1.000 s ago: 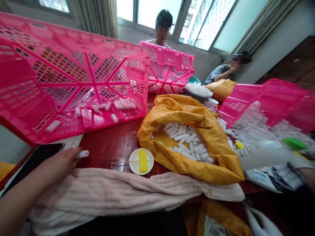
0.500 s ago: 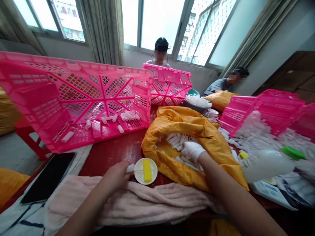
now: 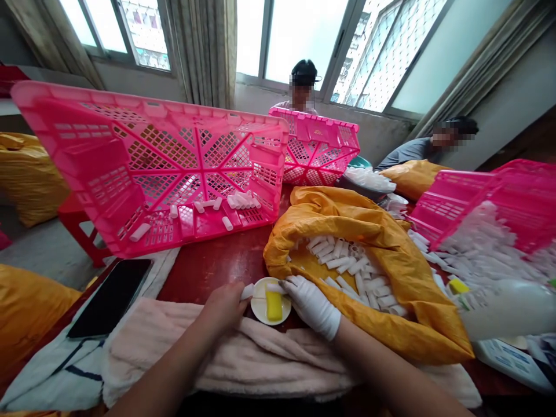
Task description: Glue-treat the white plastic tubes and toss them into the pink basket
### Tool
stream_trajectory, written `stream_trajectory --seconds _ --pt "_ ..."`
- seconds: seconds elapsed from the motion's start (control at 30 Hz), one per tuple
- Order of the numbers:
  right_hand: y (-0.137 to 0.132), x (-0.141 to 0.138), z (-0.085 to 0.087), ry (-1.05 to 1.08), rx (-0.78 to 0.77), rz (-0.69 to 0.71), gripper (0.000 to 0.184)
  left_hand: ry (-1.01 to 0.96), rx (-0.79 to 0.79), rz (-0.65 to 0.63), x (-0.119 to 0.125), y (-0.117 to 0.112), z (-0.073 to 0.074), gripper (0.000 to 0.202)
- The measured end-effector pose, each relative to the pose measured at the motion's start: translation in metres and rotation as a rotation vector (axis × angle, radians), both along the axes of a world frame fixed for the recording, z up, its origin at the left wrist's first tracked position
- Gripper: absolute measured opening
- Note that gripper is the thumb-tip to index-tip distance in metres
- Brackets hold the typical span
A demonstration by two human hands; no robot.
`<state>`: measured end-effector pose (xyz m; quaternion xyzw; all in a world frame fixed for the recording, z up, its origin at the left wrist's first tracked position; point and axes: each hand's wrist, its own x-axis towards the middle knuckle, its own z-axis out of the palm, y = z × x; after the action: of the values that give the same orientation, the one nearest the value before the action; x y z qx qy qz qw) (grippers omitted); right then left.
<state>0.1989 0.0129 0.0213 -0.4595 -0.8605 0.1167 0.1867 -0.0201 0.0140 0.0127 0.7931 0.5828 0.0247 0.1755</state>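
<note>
My bare left hand [image 3: 225, 305] is closed on a small white plastic tube [image 3: 247, 291] at the left edge of a small white dish [image 3: 262, 306]. A yellow sponge [image 3: 273, 303] lies in that dish. My right hand [image 3: 311, 303], in a white glove, pinches another white tube [image 3: 274, 286] just over the dish's far rim. Both hands rest above a pale pink towel [image 3: 182, 347]. Right of the dish an open yellow bag [image 3: 391, 278] holds several white tubes [image 3: 351, 269].
A tilted pink crate [image 3: 143, 168] with a few tubes stands at the left, a black phone [image 3: 110, 296] below it. More pink crates [image 3: 317, 145] and a heap of tubes [image 3: 482, 249] lie beyond. Two people sit across the red table [image 3: 208, 263].
My right hand has left the yellow bag with a tube and come to the dish. My left hand has moved right along the towel to the dish, still gripping its tube.
</note>
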Motion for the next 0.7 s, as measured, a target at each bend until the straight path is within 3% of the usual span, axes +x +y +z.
stream_trajectory --seconds 0.1,0.27,0.43,0.57,0.7 --pt "-0.006 0.007 0.009 -0.101 0.022 0.137 0.021 0.003 -0.002 -0.018 0.000 0.000 0.000 0.026" --pt "-0.012 0.004 0.003 -0.092 0.070 0.050 0.024 -0.007 0.012 -0.019 -0.002 0.000 0.001 0.025" --pt "-0.025 0.009 0.003 -0.058 0.058 0.253 0.024 -0.008 0.027 -0.024 -0.003 0.000 -0.001 0.023" --pt "-0.029 0.006 0.013 0.021 0.044 0.093 0.029 -0.012 0.023 -0.029 -0.003 -0.001 -0.002 0.024" --pt "-0.033 -0.002 0.007 -0.086 0.048 0.027 0.020 0.001 0.000 -0.001 -0.001 -0.002 0.002 0.026"
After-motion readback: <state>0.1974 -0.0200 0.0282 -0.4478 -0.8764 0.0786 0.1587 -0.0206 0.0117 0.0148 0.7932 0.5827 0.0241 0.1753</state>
